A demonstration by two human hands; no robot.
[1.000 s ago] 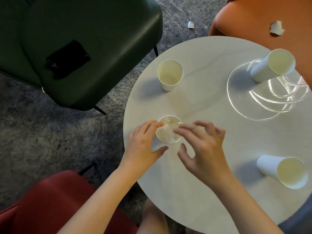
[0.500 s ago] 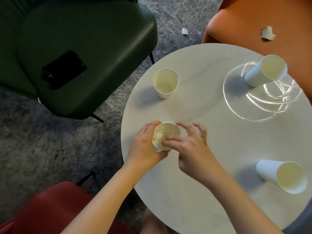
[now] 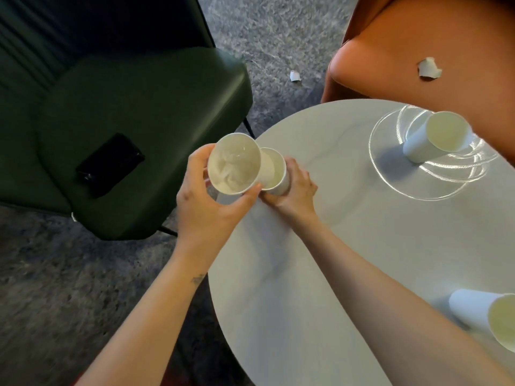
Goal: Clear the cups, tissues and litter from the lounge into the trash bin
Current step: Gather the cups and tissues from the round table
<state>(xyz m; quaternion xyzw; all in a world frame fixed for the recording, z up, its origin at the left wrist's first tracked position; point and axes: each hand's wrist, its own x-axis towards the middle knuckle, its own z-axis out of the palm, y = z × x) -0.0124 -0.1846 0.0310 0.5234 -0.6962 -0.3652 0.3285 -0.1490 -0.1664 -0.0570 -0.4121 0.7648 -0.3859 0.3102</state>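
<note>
Grey carpet underfoot. Trash bin not in view. Dark green armchair at left, orange chair top right, pale round table between them and the person. Both forearms reach in from below.

Left hand wraps fingers and thumb round a white paper cup, held off the table's edge and tipped so its mouth faces the camera. Crumpled tissue sits inside. Judged: the cup doubles as a carrier for the tissue. Right hand grasps a second cup just beside it, rims touching or nearly so. Likely the two are being lined up to nest, which would mean fewer trips to the bin.

Clear glass dish on the table's far side, with a third cup on it. Fourth cup near the right edge. Upright or tipped, cannot tell through the wide lens. Both untouched.

Black flat object on the green seat, phone or wallet; probably not litter. Torn scrap on the orange seat, smaller scrap on the carpet between the chairs. Both yet to collect.

Writing: none readable. Cups plain white with no print, and the black object shows no logo
</note>
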